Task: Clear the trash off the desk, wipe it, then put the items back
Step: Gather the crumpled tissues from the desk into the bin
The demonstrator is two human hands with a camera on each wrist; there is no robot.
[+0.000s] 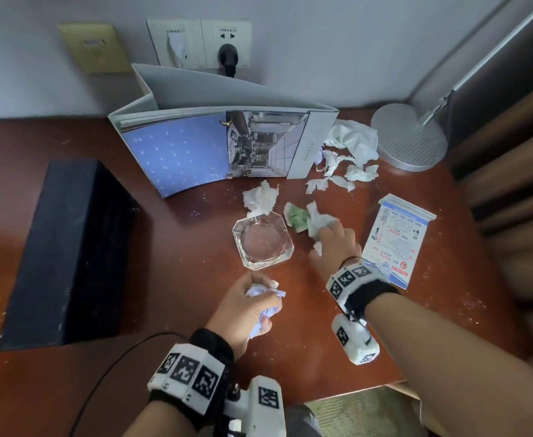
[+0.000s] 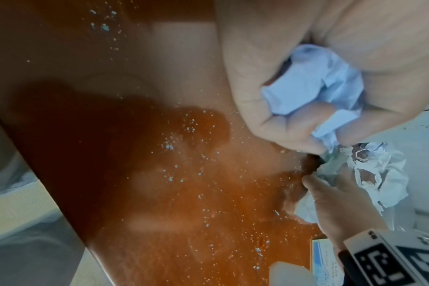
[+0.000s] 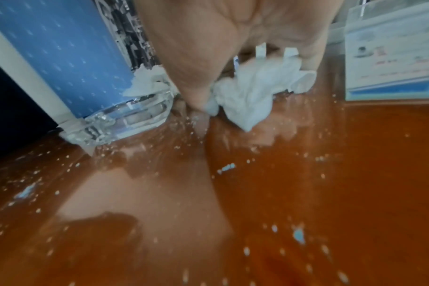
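My left hand (image 1: pixel 252 305) hovers near the desk's front and grips a crumpled pale-blue paper wad (image 1: pixel 266 305) (image 2: pixel 311 87). My right hand (image 1: pixel 331 244) reaches to the right of the glass ashtray (image 1: pixel 262 241) and grips a crumpled white tissue (image 1: pixel 319 223) (image 3: pixel 252 92) that still touches the desk. A green-and-white wad (image 1: pixel 296 217) lies just beyond it. Another white tissue (image 1: pixel 260 198) leans on the ashtray's far rim. Several torn tissue scraps (image 1: pixel 347 159) lie near the lamp base. The brown desk (image 1: pixel 180 294) is speckled with small crumbs.
An open grey folder (image 1: pixel 221 146) stands at the back. A black box (image 1: pixel 66 253) lies at the left. A printed card in a stand (image 1: pixel 394 238) sits right of my right hand. A round lamp base (image 1: pixel 408 137) is at back right. A black cable (image 1: pixel 107 373) runs by my left wrist.
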